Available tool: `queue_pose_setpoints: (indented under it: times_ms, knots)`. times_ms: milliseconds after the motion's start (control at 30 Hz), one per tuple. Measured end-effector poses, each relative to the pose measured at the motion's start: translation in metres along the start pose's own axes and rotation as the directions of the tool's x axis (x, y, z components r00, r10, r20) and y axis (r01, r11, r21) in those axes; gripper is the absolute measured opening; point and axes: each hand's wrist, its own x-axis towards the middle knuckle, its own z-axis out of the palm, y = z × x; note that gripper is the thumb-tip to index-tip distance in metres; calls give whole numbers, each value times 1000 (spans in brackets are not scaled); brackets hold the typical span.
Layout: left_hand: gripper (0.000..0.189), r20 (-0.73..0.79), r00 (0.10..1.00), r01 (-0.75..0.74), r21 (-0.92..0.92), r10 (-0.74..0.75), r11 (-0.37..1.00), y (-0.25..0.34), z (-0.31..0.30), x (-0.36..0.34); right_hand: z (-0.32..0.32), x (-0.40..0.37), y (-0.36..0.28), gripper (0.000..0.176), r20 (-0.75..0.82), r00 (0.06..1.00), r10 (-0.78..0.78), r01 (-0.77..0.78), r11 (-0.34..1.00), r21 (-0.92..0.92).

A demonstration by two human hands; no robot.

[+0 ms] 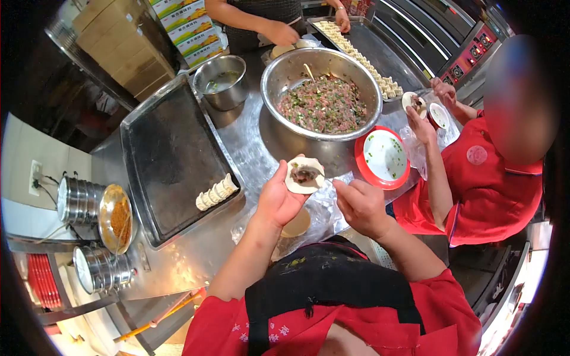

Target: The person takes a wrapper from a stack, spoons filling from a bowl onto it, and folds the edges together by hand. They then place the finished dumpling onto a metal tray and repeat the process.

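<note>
My left hand (279, 199) holds a round dumpling wrapper (304, 175) flat on its fingers, with a dab of dark meat filling in the middle. My right hand (360, 206) hovers just right of it, fingers curled, tips near the wrapper's edge; I cannot make out anything in it. A stack of wrappers (297, 223) lies on the table under my left wrist. Beyond my hands stands a large steel bowl (279, 74) of minced meat and greens. A dark baking tray (169, 154) to the left carries a short row of folded dumplings (217, 192).
A red plate (361, 159) lies right of my hands. A person in red at the right fills a wrapper; another person's hands work at a far tray of dumplings (362, 56). A small steel bowl (221, 83), steel steamers (80, 202) and cartons stand at the left.
</note>
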Motion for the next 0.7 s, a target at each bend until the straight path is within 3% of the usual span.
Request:
queue_pose_setpoints:
  times_ms: [133,200,367,433,500,700]
  knots:
    - [55,10,1000,25,40,-26,999,-6,-7,-4,-1,5,-3,31,-72,997,-39,40,999,18]
    - [56,86,995,48,64,-54,997,-8,-9,-7,2,0,-4,31,-88,994,-65,67,998,15]
    - [56,42,999,24,123,-30,992,-10,-8,-12,3,-23,-9,32,-1,991,-136,136,990,-39]
    - [56,2,999,37,138,-37,990,-13,-7,-12,0,-24,-8,32,-24,992,-123,122,992,-37]
    - [48,56,998,23,122,-30,992,-16,-10,-11,-3,-20,-7,32,-49,993,-108,106,994,-34]
    - [55,74,996,27,169,-40,985,-21,-5,-13,3,-23,-8,30,-76,993,-93,89,995,-46]
